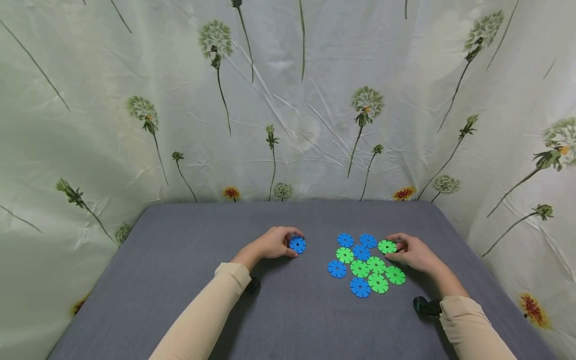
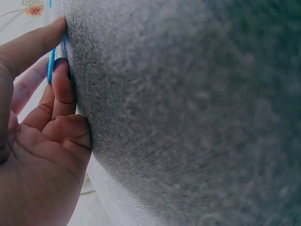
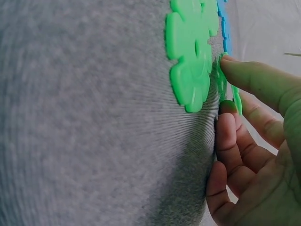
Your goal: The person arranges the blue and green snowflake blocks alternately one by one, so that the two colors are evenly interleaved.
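Observation:
A blue notched disc (image 1: 297, 244), flat with slots round its rim and a small centre hole, is pinched between the thumb and fingers of my left hand (image 1: 274, 242). The left wrist view shows that blue disc (image 2: 51, 66) edge-on, close to the cloth. To the right, my right hand (image 1: 416, 256) holds a green notched disc (image 1: 387, 246) by its edges, thumb on the near side and fingers on the far side. Beside it lie more green discs (image 1: 378, 283) and blue discs (image 1: 360, 287), loosely grouped, some touching or overlapping. Fingers partly hide the held green disc in the right wrist view.
A grey cloth (image 1: 180, 280) covers the table under both hands. Behind it and at the sides hangs a pale curtain (image 1: 189, 125) printed with dandelions. Dark wrist devices (image 1: 426, 306) sit by the sleeve cuffs.

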`<state>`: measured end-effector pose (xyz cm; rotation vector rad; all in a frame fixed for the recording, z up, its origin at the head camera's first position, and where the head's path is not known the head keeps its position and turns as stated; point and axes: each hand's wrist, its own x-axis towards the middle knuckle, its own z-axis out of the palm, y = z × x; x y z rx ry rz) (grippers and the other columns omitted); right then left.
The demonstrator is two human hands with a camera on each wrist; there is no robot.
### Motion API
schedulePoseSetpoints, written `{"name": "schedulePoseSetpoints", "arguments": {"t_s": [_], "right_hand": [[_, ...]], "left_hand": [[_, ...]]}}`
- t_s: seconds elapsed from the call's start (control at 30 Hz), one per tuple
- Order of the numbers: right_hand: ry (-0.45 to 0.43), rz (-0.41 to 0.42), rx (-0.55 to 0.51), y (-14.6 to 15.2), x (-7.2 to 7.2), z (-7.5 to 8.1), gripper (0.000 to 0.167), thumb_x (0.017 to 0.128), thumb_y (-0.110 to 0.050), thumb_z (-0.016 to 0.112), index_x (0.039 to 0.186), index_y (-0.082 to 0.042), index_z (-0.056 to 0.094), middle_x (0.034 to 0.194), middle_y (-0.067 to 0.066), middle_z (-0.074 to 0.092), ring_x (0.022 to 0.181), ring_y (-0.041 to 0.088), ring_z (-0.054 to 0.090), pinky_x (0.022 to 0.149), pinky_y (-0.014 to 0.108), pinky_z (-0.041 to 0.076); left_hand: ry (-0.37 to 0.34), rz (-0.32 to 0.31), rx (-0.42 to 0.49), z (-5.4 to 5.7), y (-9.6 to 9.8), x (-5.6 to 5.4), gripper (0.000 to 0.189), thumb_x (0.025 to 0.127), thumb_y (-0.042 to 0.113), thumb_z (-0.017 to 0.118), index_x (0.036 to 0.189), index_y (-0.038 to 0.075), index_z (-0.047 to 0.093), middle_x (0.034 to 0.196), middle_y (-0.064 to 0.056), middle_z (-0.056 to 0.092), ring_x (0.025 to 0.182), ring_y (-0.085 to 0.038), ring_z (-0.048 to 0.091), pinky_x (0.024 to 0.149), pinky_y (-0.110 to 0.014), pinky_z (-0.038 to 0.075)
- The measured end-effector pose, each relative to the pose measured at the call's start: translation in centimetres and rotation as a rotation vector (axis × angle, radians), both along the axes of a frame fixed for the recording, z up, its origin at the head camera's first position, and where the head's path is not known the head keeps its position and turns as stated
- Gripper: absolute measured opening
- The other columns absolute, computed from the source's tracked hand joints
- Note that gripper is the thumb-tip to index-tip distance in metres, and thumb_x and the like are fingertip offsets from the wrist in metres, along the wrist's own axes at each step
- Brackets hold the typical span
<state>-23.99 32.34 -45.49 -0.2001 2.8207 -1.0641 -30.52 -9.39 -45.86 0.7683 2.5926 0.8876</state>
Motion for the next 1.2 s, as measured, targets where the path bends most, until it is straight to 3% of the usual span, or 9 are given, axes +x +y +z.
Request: {"name": "schedulePoseSetpoints", "arguments": {"t_s": [0.83,1.2], "right_hand": [[0.032,0.018,0.048,0.3,-0.5,-0.3,0.051,0.09,-0.018,0.086,0.129,0.007,0.065,0.086,0.002,0.054,0.075,0.014,0.048,0.065,0.029,0.036],[0.015,0.015,0.054,0.1,-0.6,-0.1,0.052,0.09,-0.019,0.086,0.128,0.007,0.063,0.087,0.003,0.054,0.076,0.015,0.048,0.066,0.029,0.037]], "left_hand": [[0.013,-0.016,-0.015,0.2,-0.5,-0.2,0.044,0.09,0.023,0.09,0.131,0.017,0.075,0.093,0.0,0.065,0.08,-0.014,0.059,0.077,-0.032,0.05],[0.02,0.026,-0.013,1.2,-3.0,-0.9,0.045,0.091,0.023,0.088,0.133,0.016,0.074,0.093,0.0,0.066,0.082,-0.014,0.06,0.079,-0.032,0.051]]}}
